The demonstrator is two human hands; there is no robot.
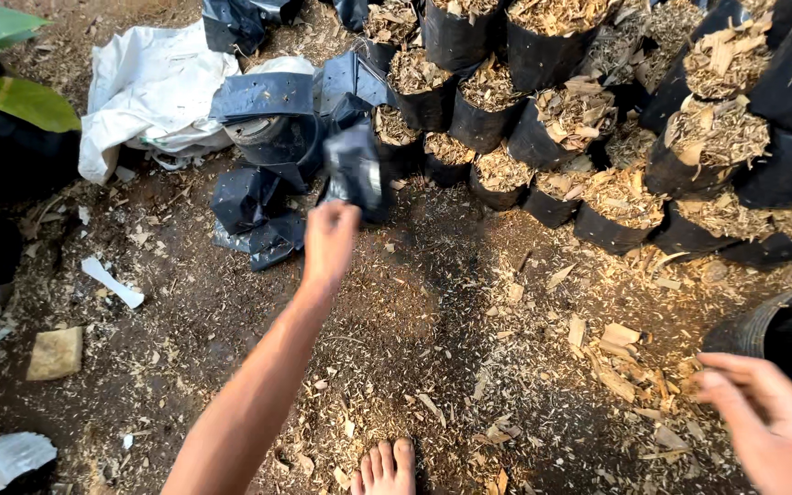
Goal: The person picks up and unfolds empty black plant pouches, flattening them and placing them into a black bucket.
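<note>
We saw the ground (433, 312) first, bare earth strewn with wood chips and shavings, filling the view. Stacked from twelve o'clock round to three o'clock stood the filled bags (543, 119), black plastic grow bags packed to the brim with chips, a good many of them already done by our judgement. At eleven o'clock lay a crumpled white sack (153, 87), and just beside it, toward the centre, a loose heap of empty black bags (258, 197), which suggested that plenty of filling was left. A black tub (786, 330) sat at three o'clock, only its rim showing. Our left hand (330, 240) reached out toward twelve o'clock, fingers pinched on one empty bag (357, 170) held up off the ground above the heap; that bag was blurred, so we could not tell its exact shape. Our right hand (772, 422), at five o'clock, was spread open with fingers loose, holding nothing, near the tub and half cut off by the frame edge. Green leaves (2, 101) intruded at nine o'clock. Bare toes (387, 466) showed at six o'clock. What the tub held was hidden from us.
</note>
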